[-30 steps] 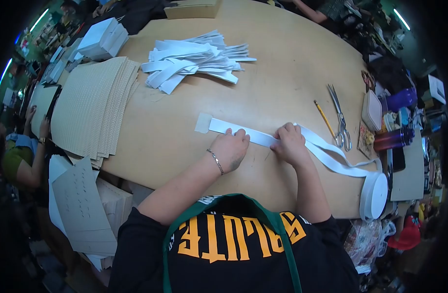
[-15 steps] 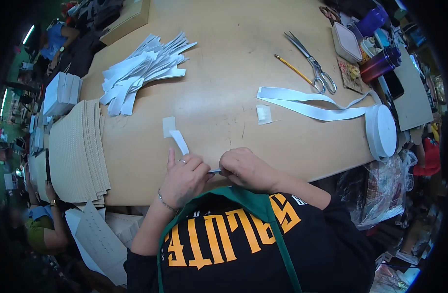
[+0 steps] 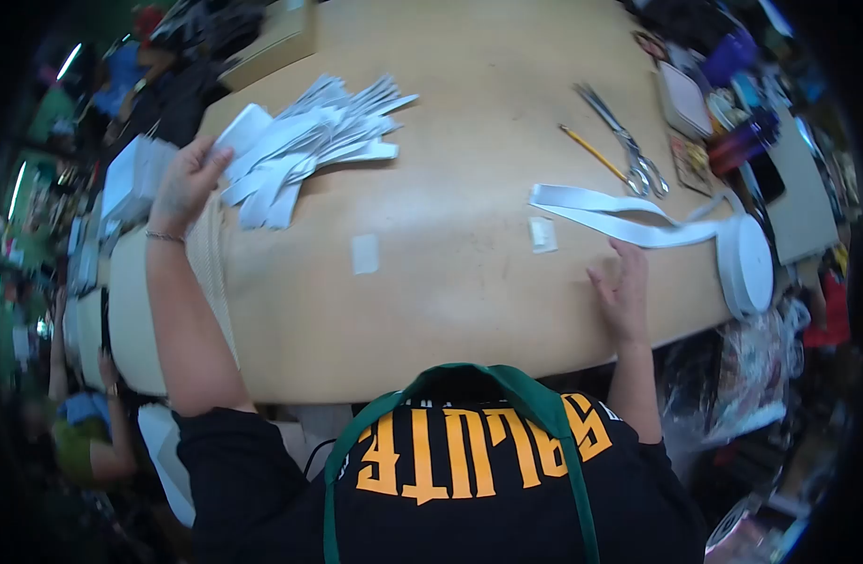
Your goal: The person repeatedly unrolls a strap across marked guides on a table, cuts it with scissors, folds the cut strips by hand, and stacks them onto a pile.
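Note:
My left hand (image 3: 189, 183) pinches a white strip (image 3: 245, 130) at the left edge of a pile of similar white strips (image 3: 309, 146). My right hand (image 3: 624, 293) is empty with fingers apart, just below the loose length of white elastic band (image 3: 629, 230) that runs from a roll (image 3: 749, 268). A small white pad (image 3: 542, 235) lies up and left of the right fingertips. Further left, a pale square patch (image 3: 365, 254) sits flat on the table.
Scissors (image 3: 629, 146) and a yellow pencil (image 3: 593, 153) lie beyond the band. Bottles (image 3: 744, 141) and a lidded box (image 3: 683, 99) stand at the right. Stacked beige sheets (image 3: 159, 301) and a white block (image 3: 138, 179) are at the left, with another person's arm (image 3: 112, 414) nearby.
My hands have parted from the front edge. The left has swung to the strip pile with a strip; the right has moved right and opened near the elastic band. The view has shifted slightly.

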Available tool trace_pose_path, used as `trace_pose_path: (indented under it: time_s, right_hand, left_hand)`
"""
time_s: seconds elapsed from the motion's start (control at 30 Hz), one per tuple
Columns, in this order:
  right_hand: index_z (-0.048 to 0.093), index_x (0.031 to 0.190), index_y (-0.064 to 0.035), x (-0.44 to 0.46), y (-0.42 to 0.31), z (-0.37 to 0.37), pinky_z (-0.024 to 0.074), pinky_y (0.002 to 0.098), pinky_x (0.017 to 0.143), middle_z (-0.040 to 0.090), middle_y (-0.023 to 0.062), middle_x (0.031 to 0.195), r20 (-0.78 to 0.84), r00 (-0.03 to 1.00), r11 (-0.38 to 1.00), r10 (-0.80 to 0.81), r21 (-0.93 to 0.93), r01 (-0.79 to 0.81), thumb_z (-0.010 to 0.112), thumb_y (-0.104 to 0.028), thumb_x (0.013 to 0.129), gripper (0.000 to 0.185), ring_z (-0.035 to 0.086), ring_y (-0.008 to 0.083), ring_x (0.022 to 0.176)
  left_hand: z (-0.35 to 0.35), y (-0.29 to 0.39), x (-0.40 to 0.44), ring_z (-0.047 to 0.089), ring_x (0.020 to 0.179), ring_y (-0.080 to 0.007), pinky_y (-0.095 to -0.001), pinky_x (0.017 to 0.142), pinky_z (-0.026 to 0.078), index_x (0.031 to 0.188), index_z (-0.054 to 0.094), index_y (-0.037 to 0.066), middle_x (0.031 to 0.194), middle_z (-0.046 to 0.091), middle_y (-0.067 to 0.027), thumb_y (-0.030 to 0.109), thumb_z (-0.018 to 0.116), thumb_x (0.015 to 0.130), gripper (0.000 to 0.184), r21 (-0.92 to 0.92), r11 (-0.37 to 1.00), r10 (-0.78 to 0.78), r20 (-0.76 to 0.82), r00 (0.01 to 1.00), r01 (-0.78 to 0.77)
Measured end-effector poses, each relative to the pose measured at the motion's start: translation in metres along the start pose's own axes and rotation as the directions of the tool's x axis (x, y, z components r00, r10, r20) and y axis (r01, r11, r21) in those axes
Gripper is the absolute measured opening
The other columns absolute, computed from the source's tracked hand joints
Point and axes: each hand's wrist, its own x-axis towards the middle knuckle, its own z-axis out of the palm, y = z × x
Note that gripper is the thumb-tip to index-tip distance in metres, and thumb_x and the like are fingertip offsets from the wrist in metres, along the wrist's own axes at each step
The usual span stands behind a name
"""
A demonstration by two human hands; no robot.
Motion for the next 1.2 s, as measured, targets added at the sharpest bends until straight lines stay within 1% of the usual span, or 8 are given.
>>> trace_pose_path:
  time_s: [0.17, 0.27, 0.4, 0.47, 0.6, 0.83, 0.97, 1.2]
  right_hand:
    - [0.051, 0.116, -0.007, -0.029, -0.021, -0.012, 0.0389, 0.0421, 0.091, 0.05, 0.0149, 0.112, -0.018, 0.987, 0.985, 0.157, -0.071, -0.158, 0.072, -0.016, 0.07, 0.051, 0.046, 0.0332, 0.106]
    - [0.052, 0.116, -0.009, -0.043, -0.03, -0.021, 0.0399, 0.0414, 0.09, 0.049, 0.0129, 0.113, -0.027, 0.966, 0.955, 0.257, -0.143, -0.258, 0.073, -0.017, 0.068, 0.052, 0.046, 0.0314, 0.106]
    - [0.053, 0.115, -0.0085, -0.066, -0.028, -0.027, 0.0402, 0.0416, 0.089, 0.049, 0.0127, 0.111, -0.065, 0.935, 0.915, 0.349, -0.19, -0.355, 0.072, -0.018, 0.069, 0.051, 0.046, 0.0316, 0.106]
    - [0.053, 0.114, -0.0083, -0.073, -0.025, -0.026, 0.0401, 0.0417, 0.089, 0.05, 0.0124, 0.111, -0.066, 0.926, 0.905, 0.371, -0.197, -0.377, 0.072, -0.018, 0.069, 0.05, 0.046, 0.0318, 0.105]
    - [0.055, 0.112, -0.0088, -0.068, -0.023, -0.019, 0.0402, 0.0417, 0.089, 0.05, 0.0121, 0.11, -0.084, 0.938, 0.918, 0.335, -0.195, -0.346, 0.071, -0.018, 0.069, 0.047, 0.047, 0.0314, 0.104]
    - [0.056, 0.109, -0.0096, -0.051, -0.013, -0.017, 0.0399, 0.0418, 0.087, 0.05, 0.0107, 0.107, -0.046, 0.947, 0.923, 0.319, -0.211, -0.321, 0.07, -0.021, 0.07, 0.044, 0.046, 0.03, 0.103]
    - [0.056, 0.109, -0.0097, -0.033, 0.018, -0.019, 0.0393, 0.0429, 0.088, 0.05, 0.0102, 0.109, -0.034, 0.976, 0.969, 0.216, -0.118, -0.219, 0.071, -0.023, 0.069, 0.045, 0.046, 0.0298, 0.104]
    - [0.054, 0.113, -0.0115, -0.01, 0.127, -0.061, 0.0365, 0.0433, 0.094, 0.049, 0.0107, 0.116, -0.381, 0.912, 0.89, 0.153, -0.348, -0.295, 0.071, -0.024, 0.069, 0.05, 0.043, 0.0306, 0.111]
  left_hand:
    - [0.03, -0.08, 0.118, 0.058, 0.077, -0.0176, -0.0309, 0.069, 0.046, 0.106, 0.059, 0.002, 0.083, 0.06, -0.0092, 0.039, 0.06, 0.083, 0.044, 0.289, 0.95, -0.206, 0.302, 0.931, 0.117]
    - [0.072, -0.174, 0.156, 0.054, 0.104, -0.0312, -0.0373, 0.088, 0.043, 0.12, 0.052, 0.003, 0.11, 0.056, -0.0203, 0.046, 0.059, 0.082, 0.057, 0.676, 0.726, 0.238, -0.074, 0.968, -0.127]
    - [0.108, -0.045, 0.112, 0.045, 0.115, -0.0376, -0.0423, 0.095, 0.037, 0.124, 0.048, 0.001, 0.121, 0.049, -0.0231, 0.037, 0.062, 0.083, 0.055, 0.584, 0.78, 0.494, -0.359, 0.792, -0.223]
    - [0.133, -0.002, 0.083, 0.046, 0.114, -0.0365, -0.0428, 0.094, 0.038, 0.115, 0.054, 0.001, 0.118, 0.051, -0.021, 0.023, 0.064, 0.082, 0.042, 0.326, 0.839, 0.524, -0.262, 0.811, -0.436]
    - [0.198, 0.05, 0.004, 0.048, 0.112, -0.0347, -0.043, 0.093, 0.04, 0.106, 0.06, 0.005, 0.114, 0.054, -0.0174, 0.013, 0.067, 0.074, 0.033, 0.277, 0.75, 0.649, -0.133, 0.749, -0.601]
    - [0.243, 0.073, -0.083, 0.044, 0.117, -0.0335, -0.0426, 0.097, 0.037, 0.106, 0.06, 0.008, 0.12, 0.051, -0.0124, 0.017, 0.066, 0.074, 0.034, 0.23, 0.82, 0.503, 0.145, 0.852, -0.524]
    - [0.252, 0.067, -0.101, 0.044, 0.118, -0.0327, -0.0421, 0.097, 0.036, 0.111, 0.059, 0.008, 0.12, 0.05, -0.0129, 0.018, 0.065, 0.076, 0.037, 0.287, 0.828, 0.47, 0.113, 0.875, -0.482]
    - [0.254, 0.068, -0.101, 0.046, 0.116, -0.0344, -0.0426, 0.097, 0.037, 0.109, 0.061, 0.006, 0.119, 0.052, -0.0138, 0.017, 0.064, 0.077, 0.034, 0.253, 0.861, 0.428, 0.105, 0.898, -0.44]
